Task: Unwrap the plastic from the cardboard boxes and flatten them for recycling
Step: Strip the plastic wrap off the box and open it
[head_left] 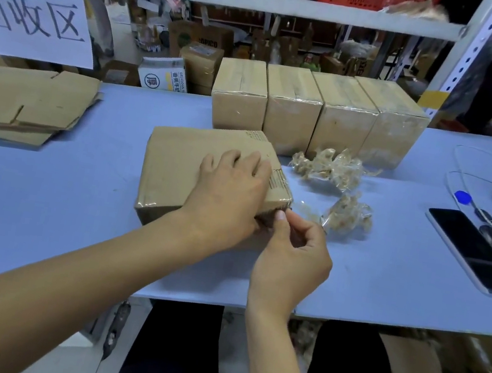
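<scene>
Box mid-table, left hand on top, right hand at its near right corner. Four boxes behind. Flattened cardboard far left. Crumpled plastic right; phone farther right.

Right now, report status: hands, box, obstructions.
Left hand flat on the brown cardboard box, steadying. Right hand pinching clear plastic wrap at the box corner. Crumpled plastic wads beside it, not blocking.
</scene>
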